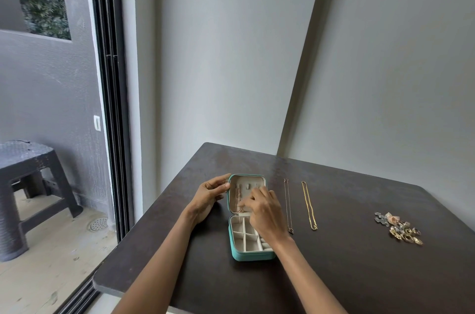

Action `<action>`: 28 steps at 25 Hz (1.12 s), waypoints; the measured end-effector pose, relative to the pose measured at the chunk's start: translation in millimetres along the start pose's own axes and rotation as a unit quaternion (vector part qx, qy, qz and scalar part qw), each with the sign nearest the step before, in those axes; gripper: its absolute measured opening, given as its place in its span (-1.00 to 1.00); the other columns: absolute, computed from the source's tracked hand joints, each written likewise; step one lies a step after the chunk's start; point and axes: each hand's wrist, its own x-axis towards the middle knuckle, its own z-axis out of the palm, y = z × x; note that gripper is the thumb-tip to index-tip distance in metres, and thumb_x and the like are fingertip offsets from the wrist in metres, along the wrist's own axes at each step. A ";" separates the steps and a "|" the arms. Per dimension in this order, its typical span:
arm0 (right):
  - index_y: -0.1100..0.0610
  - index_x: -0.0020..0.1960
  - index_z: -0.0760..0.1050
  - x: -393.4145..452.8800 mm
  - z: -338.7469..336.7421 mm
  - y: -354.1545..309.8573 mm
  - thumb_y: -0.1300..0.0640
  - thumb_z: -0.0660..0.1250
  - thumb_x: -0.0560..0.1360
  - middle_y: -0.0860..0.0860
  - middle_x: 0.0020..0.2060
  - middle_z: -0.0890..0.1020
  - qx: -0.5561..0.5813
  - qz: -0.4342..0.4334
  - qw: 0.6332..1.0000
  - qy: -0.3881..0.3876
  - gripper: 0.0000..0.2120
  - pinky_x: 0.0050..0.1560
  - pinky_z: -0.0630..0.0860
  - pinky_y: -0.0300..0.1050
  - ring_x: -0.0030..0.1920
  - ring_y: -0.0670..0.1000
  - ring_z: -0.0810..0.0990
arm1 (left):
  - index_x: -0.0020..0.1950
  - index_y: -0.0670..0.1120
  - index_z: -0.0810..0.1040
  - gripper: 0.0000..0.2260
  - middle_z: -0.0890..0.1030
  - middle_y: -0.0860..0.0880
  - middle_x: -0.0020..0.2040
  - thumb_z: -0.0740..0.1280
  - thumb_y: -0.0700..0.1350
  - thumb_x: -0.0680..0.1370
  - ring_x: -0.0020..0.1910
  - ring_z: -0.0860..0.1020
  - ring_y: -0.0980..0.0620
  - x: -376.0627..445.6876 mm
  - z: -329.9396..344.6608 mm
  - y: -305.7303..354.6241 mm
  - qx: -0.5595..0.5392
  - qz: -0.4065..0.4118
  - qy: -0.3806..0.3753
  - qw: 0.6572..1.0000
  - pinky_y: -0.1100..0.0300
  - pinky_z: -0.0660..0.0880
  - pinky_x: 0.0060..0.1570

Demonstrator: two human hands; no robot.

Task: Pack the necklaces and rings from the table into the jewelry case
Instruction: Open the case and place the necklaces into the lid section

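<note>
Just left of the frame's centre, low down, a small teal zip jewelry case with a cream lining (240,254) lies open on the dark brown table (359,275), its lid tipped back toward the wall and its divided tray nearer the person. The left hand (209,194) reaches in from the lower left, forearm angled upward, thumb and fingers curled round the lid's left edge and holding it. The right hand (264,209) comes in from the lower right and hangs over the hinge area, knuckles up, fingers bent downward with the tips drawn together at a thin rose-gold chain necklace (239,198) lying in the lid; whether they truly pinch it cannot be told. To the right of the case lie a thin dark chain necklace with a small pendant (288,204) and a yellow gold chain necklace (308,204), side by side and apart. Further right sits a heap of mixed metal rings (401,229).
</note>
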 end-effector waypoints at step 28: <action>0.12 0.09 0.55 -11.6 -13.2 17.2 0.29 0.14 0.47 -0.03 -0.07 0.60 0.370 0.478 0.793 -0.081 -0.71 0.11 0.48 -0.04 -0.01 -0.02 0.53 | 0.11 -0.17 0.44 -0.78 0.57 -0.15 -0.11 0.15 -0.04 0.63 -0.24 0.55 -0.06 -18.1 30.7 19.4 0.072 -0.060 0.118 0.989 0.14 0.52 -0.24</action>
